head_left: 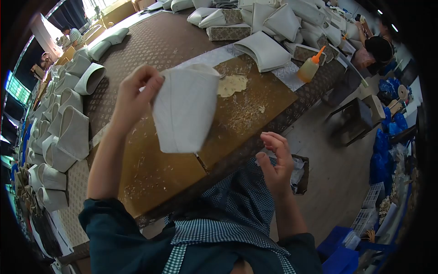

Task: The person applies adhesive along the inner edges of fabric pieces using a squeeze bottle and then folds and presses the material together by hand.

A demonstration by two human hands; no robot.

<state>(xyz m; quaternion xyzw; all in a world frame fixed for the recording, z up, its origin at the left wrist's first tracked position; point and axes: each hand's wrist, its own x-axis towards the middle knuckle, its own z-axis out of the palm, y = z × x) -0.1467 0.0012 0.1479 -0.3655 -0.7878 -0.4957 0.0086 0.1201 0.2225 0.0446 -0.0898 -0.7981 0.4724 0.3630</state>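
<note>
My left hand (pixel 139 93) pinches the upper left edge of a white leather-like piece (pixel 186 109), which hangs above a brown board (pixel 159 176). The piece is wide at the top and narrower at the bottom, with a seam down its front. To the right, past the board's front edge, my right hand (pixel 277 162) is raised with its fingers curved apart and nothing in them. Behind the piece, a pale yellow patch of glue (pixel 233 85) lies on the board, with crumbly shavings (pixel 246 114) in front of it.
A glue bottle with an orange nozzle (pixel 311 68) stands at the board's right. White pieces (pixel 263 50) are heaped at the back; others (pixel 73 132) line the left side. A dark stool (pixel 356 116) is on the floor at right. Other people sit at far left and upper right.
</note>
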